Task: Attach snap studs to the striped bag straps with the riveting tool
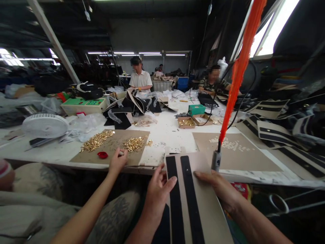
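Observation:
A beige panel with two black strips (pixel 189 196) is held up in front of me, tilted at the near edge of the table. My left hand (pixel 158 189) grips its left edge, thumb lying over the left black strip. At the upper right edge, my right hand (pixel 215 183) holds the same panel, thumb on the beige face and fingers hidden behind. A small shiny dot shows near the top of the right strip. Just above my right hand hangs a grey tool-like end (pixel 216 160) on an orange-wrapped cord (pixel 235 81); whether they touch I cannot tell.
Beside me on the left, a co-worker's hand (pixel 118 160) pinches something small near gold metal pieces (pixel 134 143) and a red dish (pixel 102 155). A white fan (pixel 45 127) stands further left. Striped panels (pixel 276 132) pile up at right. Two people work across the table.

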